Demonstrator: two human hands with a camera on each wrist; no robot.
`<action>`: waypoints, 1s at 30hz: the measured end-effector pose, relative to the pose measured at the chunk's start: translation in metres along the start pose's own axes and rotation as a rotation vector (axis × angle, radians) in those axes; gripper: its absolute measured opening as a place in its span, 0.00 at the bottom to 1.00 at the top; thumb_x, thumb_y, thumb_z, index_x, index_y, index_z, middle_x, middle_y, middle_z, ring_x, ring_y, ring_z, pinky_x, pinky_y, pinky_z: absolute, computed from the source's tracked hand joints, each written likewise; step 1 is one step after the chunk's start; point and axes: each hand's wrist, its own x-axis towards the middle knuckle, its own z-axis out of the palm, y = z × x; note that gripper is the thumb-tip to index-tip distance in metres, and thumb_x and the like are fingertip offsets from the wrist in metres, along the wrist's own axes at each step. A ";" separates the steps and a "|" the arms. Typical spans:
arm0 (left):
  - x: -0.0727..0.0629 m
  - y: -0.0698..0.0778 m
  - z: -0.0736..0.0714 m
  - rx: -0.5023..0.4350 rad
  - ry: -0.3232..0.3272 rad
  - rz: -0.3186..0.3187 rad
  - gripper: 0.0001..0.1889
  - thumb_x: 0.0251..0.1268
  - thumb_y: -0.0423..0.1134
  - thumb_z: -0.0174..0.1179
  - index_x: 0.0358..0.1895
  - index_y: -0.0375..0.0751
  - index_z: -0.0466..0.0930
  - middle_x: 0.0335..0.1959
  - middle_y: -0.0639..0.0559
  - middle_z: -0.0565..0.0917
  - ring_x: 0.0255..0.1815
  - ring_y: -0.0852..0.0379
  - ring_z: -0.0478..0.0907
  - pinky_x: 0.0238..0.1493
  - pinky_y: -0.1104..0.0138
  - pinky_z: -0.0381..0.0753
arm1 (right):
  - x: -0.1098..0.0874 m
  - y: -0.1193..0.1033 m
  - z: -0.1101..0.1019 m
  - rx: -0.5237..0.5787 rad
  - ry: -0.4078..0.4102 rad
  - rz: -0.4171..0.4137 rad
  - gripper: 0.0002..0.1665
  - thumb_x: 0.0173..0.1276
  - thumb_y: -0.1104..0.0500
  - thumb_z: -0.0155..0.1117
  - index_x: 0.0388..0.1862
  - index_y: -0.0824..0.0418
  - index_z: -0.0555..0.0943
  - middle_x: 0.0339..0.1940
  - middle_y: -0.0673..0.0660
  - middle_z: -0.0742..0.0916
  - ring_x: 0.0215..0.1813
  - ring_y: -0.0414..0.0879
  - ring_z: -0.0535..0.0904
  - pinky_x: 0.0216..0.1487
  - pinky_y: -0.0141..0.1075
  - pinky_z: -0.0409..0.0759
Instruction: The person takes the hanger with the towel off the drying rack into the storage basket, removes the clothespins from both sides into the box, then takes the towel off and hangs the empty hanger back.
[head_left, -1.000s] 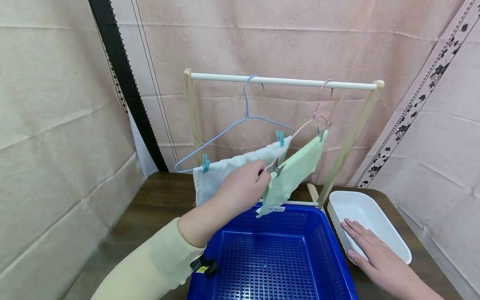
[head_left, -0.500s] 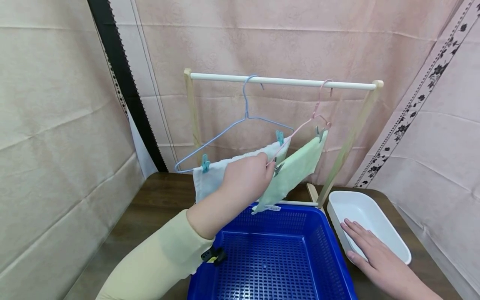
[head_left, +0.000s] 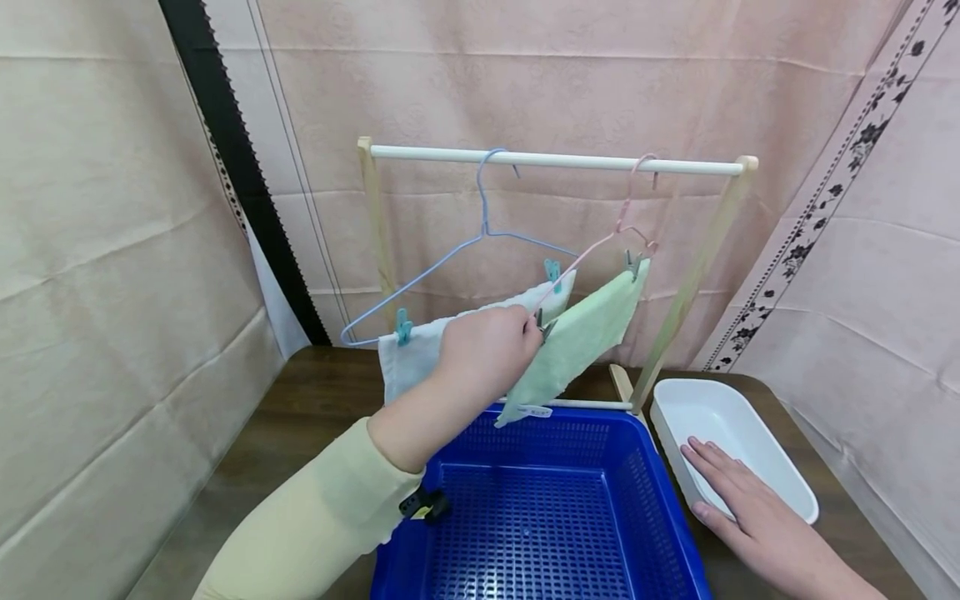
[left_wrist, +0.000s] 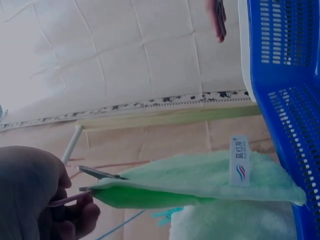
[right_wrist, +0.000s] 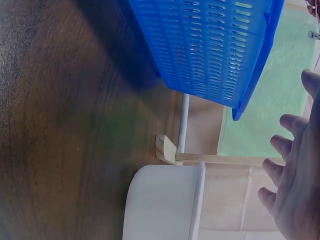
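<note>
My left hand [head_left: 483, 350] grips the near end of a pink hanger [head_left: 592, 250], whose hook hangs over the white bar [head_left: 570, 160] of a rack. From this hanger a light green towel [head_left: 573, 346] droops, held by grey clips [head_left: 633, 265]; one clip [left_wrist: 100, 173] sits right beside my fingers in the left wrist view. The towel's lower corner overlaps the far rim of the blue basket [head_left: 678, 508]. My right hand [head_left: 757, 508], fingers straight and spread, is over the near side of a white tray [head_left: 708, 398] and holds nothing.
A blue hanger [head_left: 450, 254] hangs left on the same bar, with a pale blue towel [head_left: 408, 367] fixed by teal clothespins [head_left: 403, 327]. The rack's wooden leg [head_left: 693, 283] stands behind the tray. Curtains [head_left: 480, 100] enclose the brown table [head_left: 300, 417].
My left hand has turned slightly at the hanger's end, hiding its thumb. The green towel's lower corner has swung a little left. The right hand stays where it was.
</note>
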 end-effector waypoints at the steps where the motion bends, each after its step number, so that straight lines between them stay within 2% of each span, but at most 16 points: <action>1: 0.000 -0.002 0.001 0.001 0.029 0.009 0.20 0.73 0.47 0.48 0.18 0.52 0.68 0.11 0.58 0.68 0.12 0.58 0.66 0.11 0.65 0.62 | 0.000 0.000 0.000 0.001 0.001 -0.005 0.43 0.68 0.57 0.65 0.79 0.52 0.59 0.76 0.55 0.68 0.79 0.32 0.42 0.71 0.20 0.37; 5: 0.001 -0.007 0.002 0.011 0.109 0.040 0.21 0.71 0.47 0.50 0.15 0.52 0.67 0.10 0.59 0.66 0.10 0.59 0.63 0.10 0.67 0.59 | 0.000 0.000 0.000 0.002 0.004 -0.001 0.43 0.68 0.57 0.65 0.79 0.50 0.58 0.76 0.55 0.67 0.79 0.32 0.42 0.72 0.21 0.38; 10: 0.004 -0.010 -0.004 0.000 0.141 0.042 0.21 0.71 0.46 0.51 0.15 0.52 0.68 0.10 0.59 0.66 0.10 0.59 0.63 0.09 0.67 0.58 | 0.000 0.001 0.000 0.003 0.000 0.009 0.43 0.68 0.56 0.65 0.79 0.50 0.58 0.76 0.55 0.67 0.78 0.30 0.41 0.71 0.20 0.37; 14: 0.006 -0.014 -0.008 -0.011 0.161 0.016 0.21 0.71 0.47 0.51 0.15 0.52 0.68 0.10 0.58 0.65 0.11 0.58 0.61 0.10 0.67 0.57 | -0.001 0.001 0.001 0.011 -0.008 0.010 0.43 0.68 0.56 0.65 0.79 0.50 0.58 0.76 0.55 0.67 0.78 0.29 0.41 0.70 0.19 0.36; 19: 0.005 -0.020 -0.015 -0.014 0.174 -0.015 0.22 0.72 0.50 0.50 0.15 0.52 0.67 0.10 0.58 0.64 0.11 0.57 0.61 0.10 0.65 0.56 | -0.002 0.002 0.001 0.018 -0.027 0.039 0.44 0.69 0.54 0.64 0.80 0.48 0.57 0.77 0.55 0.67 0.78 0.28 0.40 0.69 0.18 0.35; 23: 0.003 -0.027 -0.018 -0.035 0.152 -0.029 0.23 0.72 0.51 0.49 0.15 0.52 0.67 0.11 0.58 0.63 0.13 0.56 0.61 0.11 0.64 0.56 | -0.002 0.003 0.001 0.016 -0.041 0.061 0.43 0.70 0.52 0.64 0.80 0.47 0.56 0.77 0.54 0.66 0.77 0.26 0.39 0.68 0.17 0.34; 27: -0.002 -0.035 -0.020 -0.052 0.133 -0.039 0.22 0.71 0.51 0.48 0.16 0.51 0.66 0.12 0.58 0.64 0.14 0.55 0.61 0.12 0.63 0.57 | -0.002 0.003 0.000 0.017 -0.031 0.045 0.44 0.69 0.54 0.64 0.80 0.48 0.56 0.77 0.55 0.66 0.77 0.27 0.38 0.69 0.17 0.34; 30: -0.008 -0.041 -0.021 -0.050 0.154 -0.023 0.22 0.70 0.50 0.49 0.15 0.51 0.65 0.12 0.58 0.62 0.13 0.56 0.60 0.12 0.63 0.55 | -0.002 0.003 0.000 0.017 -0.017 0.026 0.44 0.68 0.55 0.65 0.80 0.49 0.57 0.77 0.55 0.66 0.78 0.28 0.39 0.69 0.18 0.35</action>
